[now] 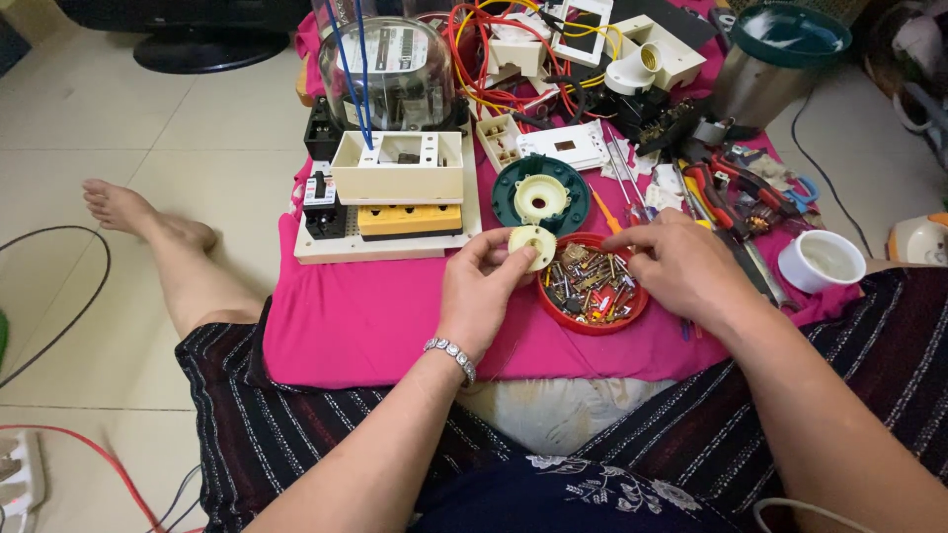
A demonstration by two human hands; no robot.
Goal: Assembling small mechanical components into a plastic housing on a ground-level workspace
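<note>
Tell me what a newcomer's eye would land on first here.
The bright pink cloth spread over the low work surface draws the eye first, crowded at its far end with red and yellow wires and a glass-domed meter. At its near edge sits a red dish of small screws and metal parts. The left hand holds a cream round fitting beside the dish, and the right hand hovers over it.
</note>
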